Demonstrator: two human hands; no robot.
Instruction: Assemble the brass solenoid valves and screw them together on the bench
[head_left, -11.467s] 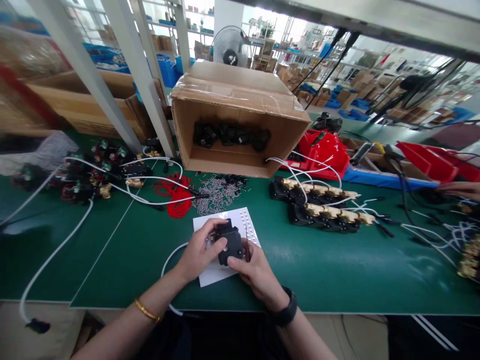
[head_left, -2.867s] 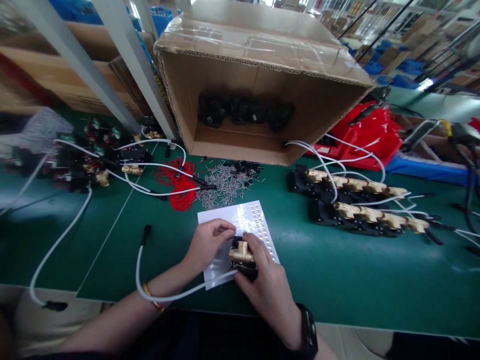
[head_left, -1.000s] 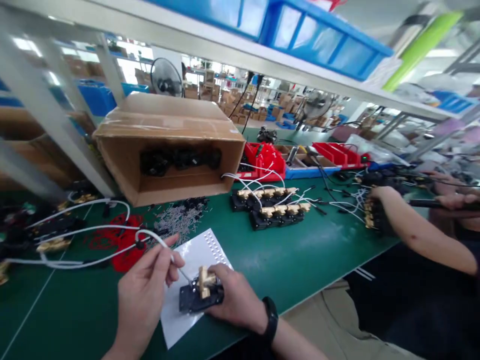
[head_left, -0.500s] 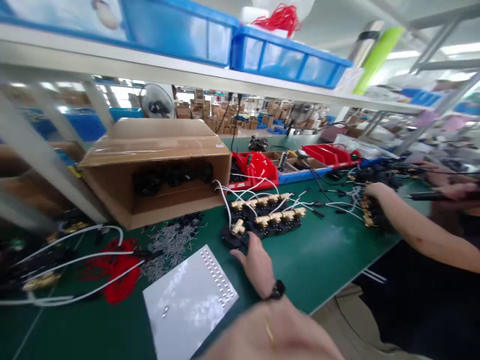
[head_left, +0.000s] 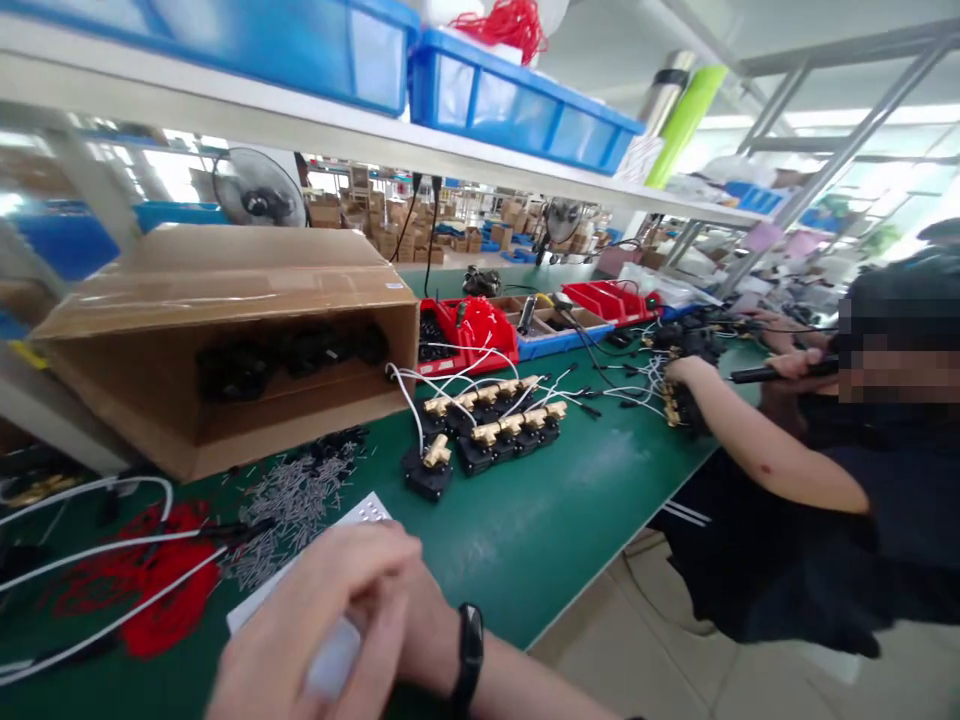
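My left hand (head_left: 322,600) is at the bottom of the head view, fingers curled, in front of my right hand (head_left: 424,615). A pale patch shows between its fingers; I cannot tell whether it is held or lies behind. The right hand wears a black band on the wrist, and its fingers are hidden by the left. Under both hands lies a white plate (head_left: 364,512) with small round pieces on it. Beyond them a black block with a brass tee fitting (head_left: 436,452) stands alone, beside rows of joined black blocks with brass fittings (head_left: 510,427) and white cables.
Loose screws (head_left: 296,500) and a red string bundle (head_left: 169,590) lie at left. A cardboard box (head_left: 225,425) with dark parts opens forward. Red bins (head_left: 480,335) stand behind. At right a co-worker's arm (head_left: 780,460) reaches over similar parts. A shelf (head_left: 480,150) runs overhead.
My right hand has left the single black block and come back over the white plate, where my left hand now overlaps it. The view has shifted to the right.
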